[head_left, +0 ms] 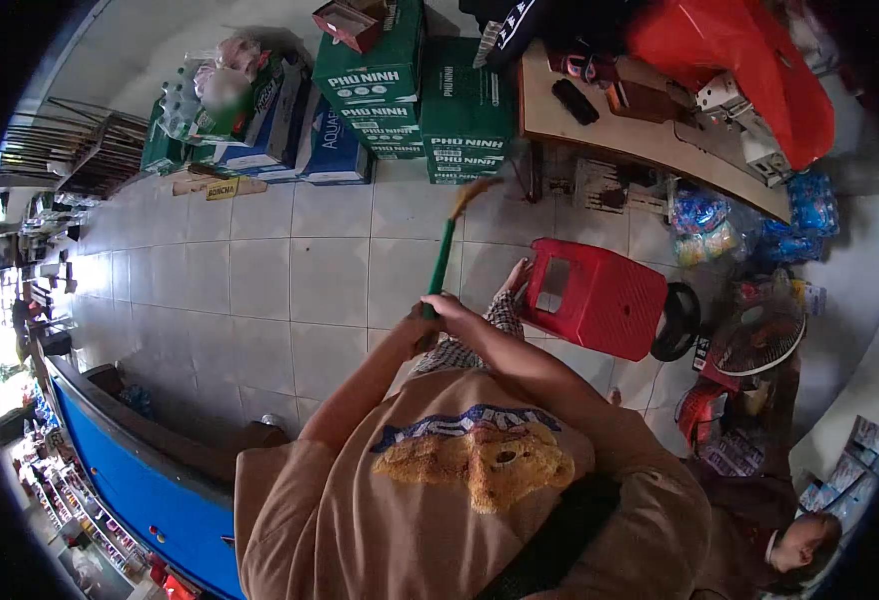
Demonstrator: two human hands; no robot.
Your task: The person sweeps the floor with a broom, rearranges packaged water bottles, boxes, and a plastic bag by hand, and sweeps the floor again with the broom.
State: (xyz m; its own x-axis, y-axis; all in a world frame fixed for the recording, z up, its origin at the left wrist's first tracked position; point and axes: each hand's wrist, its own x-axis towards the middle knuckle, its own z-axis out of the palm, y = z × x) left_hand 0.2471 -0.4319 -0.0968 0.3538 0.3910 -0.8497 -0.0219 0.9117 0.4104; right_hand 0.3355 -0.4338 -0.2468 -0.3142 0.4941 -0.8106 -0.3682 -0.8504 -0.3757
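Observation:
A broom (441, 262) with a green handle reaches away from my body over the tiled floor. Its yellow-brown bristle end (476, 190) points toward the stacked cartons. My right hand (448, 312) is closed around the handle near its lower end. Just below and to the left, my left hand (416, 334) is wrapped round the same handle, its fingers partly hidden. To the right of my hands, a red plastic stool (600, 298) lies tipped on its side, close to my bare foot (518, 275).
Green cartons (370, 85) and blue cartons (335, 140) stand along the wall. A sewing machine table (650, 130) is at upper right, with plastic-wrapped packs beneath. A fan (760, 338) and a seated person (760, 520) are at right. A blue pool table (130, 470) stands at left.

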